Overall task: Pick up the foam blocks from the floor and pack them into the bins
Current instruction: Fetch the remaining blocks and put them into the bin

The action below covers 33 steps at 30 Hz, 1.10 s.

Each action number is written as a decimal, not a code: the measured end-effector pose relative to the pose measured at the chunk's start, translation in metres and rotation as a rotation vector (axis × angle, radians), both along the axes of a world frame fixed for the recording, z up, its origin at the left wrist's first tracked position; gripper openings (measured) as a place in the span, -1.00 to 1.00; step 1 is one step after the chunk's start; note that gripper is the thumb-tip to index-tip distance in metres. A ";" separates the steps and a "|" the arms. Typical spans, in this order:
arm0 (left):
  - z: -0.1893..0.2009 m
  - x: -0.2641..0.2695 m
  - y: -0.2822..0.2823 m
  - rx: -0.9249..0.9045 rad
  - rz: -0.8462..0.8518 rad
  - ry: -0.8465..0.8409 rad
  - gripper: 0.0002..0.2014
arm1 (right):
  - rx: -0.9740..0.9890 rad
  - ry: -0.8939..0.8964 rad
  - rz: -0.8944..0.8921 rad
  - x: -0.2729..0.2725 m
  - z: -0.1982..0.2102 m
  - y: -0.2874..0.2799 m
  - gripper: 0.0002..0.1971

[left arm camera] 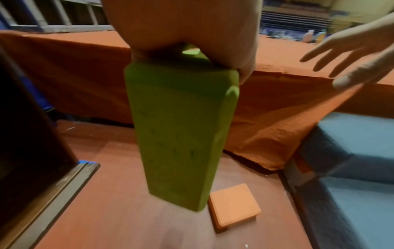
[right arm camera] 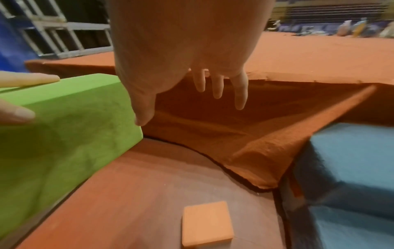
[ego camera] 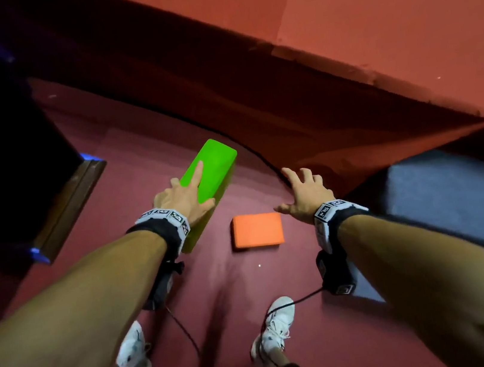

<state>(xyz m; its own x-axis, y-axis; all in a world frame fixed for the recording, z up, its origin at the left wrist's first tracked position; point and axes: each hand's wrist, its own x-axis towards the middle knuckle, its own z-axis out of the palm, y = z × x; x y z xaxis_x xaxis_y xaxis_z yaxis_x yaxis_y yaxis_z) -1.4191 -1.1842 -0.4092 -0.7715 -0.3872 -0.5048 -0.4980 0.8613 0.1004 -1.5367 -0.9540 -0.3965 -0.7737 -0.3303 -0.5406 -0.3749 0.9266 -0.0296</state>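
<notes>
A long green foam block (ego camera: 216, 165) is tilted above the dark red floor, and my left hand (ego camera: 193, 192) grips its near end, with the index finger straight along its top and the thumb on its right side. In the left wrist view the green block (left arm camera: 179, 134) hangs down from the palm, clear of the floor. A small orange foam block (ego camera: 257, 229) lies flat on the floor between my hands. My right hand (ego camera: 298, 189) hovers open with spread fingers just right of it, touching nothing. The right wrist view shows the orange block (right arm camera: 205, 224) below that hand and the green block (right arm camera: 64, 126) to its left.
A raised platform draped in red-orange carpet (ego camera: 367, 23) runs across the back, with its cloth edge sagging to the floor. A blue padded mat (ego camera: 454, 183) lies at the right. A dark wood-edged panel (ego camera: 71, 208) stands at the left. My white shoes (ego camera: 274, 326) are below.
</notes>
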 end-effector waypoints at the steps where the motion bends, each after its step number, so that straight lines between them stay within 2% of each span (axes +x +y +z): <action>1: -0.004 0.004 0.007 0.004 0.041 -0.013 -0.16 | 0.016 -0.002 0.045 -0.007 -0.009 0.002 -0.06; 8: -0.061 0.050 0.041 0.027 0.333 -0.051 -0.15 | -0.036 -0.155 0.265 0.002 -0.093 -0.019 -0.04; 12: -0.112 0.081 0.066 0.068 0.434 -0.073 -0.15 | -0.056 -0.227 0.250 0.026 -0.155 -0.005 -0.02; 18: -0.195 0.108 0.099 0.072 0.498 -0.080 -0.16 | -0.104 -0.205 0.209 0.035 -0.234 0.019 -0.05; 22: -0.242 0.105 0.123 0.079 0.529 -0.062 -0.16 | -0.148 -0.191 0.167 0.024 -0.280 0.032 -0.10; 26: -0.299 0.097 0.153 0.064 0.603 -0.049 -0.17 | -0.102 -0.176 0.231 0.008 -0.342 0.044 -0.09; 30: -0.377 0.076 0.168 -0.014 0.661 -0.022 -0.19 | -0.107 -0.141 0.351 -0.007 -0.417 0.044 -0.06; 33: -0.432 0.058 0.167 -0.070 0.679 0.011 -0.20 | -0.174 -0.144 0.367 -0.015 -0.473 0.034 -0.05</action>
